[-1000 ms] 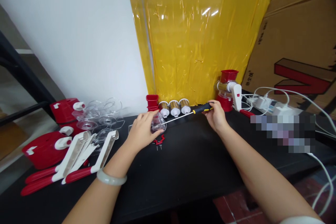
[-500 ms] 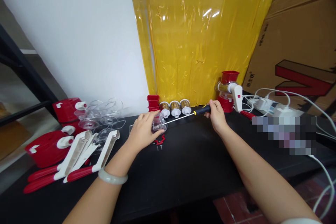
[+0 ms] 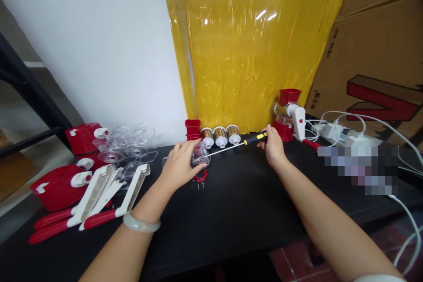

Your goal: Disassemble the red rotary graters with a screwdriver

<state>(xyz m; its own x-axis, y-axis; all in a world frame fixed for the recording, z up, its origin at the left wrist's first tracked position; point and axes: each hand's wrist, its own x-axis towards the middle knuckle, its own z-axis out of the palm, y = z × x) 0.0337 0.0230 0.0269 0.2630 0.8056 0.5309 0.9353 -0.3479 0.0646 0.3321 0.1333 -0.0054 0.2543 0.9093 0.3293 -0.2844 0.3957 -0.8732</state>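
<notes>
My left hand (image 3: 181,163) is closed around a clear plastic housing (image 3: 200,155) on the black table, thumb in front and fingers over its top. In my right hand (image 3: 272,146) is the black and yellow handle of a screwdriver (image 3: 256,138). Its long metal shaft points left, and the tip meets the clear housing; the exact contact spot is too small to make out. Just below the housing lie small red plastic pieces (image 3: 201,178) and a few loose screws (image 3: 202,186). Behind it stand a red hopper (image 3: 193,129) and three grater drums (image 3: 220,137) in a row.
On the left are red bases (image 3: 61,187), clear housings (image 3: 139,134) and white crank handles (image 3: 134,189) with red grips. An assembled rotary grater (image 3: 287,112) stands back right, near a power strip with white cables (image 3: 355,139). A cardboard box (image 3: 373,53) leans at the right.
The screwdriver handle has turned about its axis, so its yellow patches now face me. My left hand and the clear housing stay in place.
</notes>
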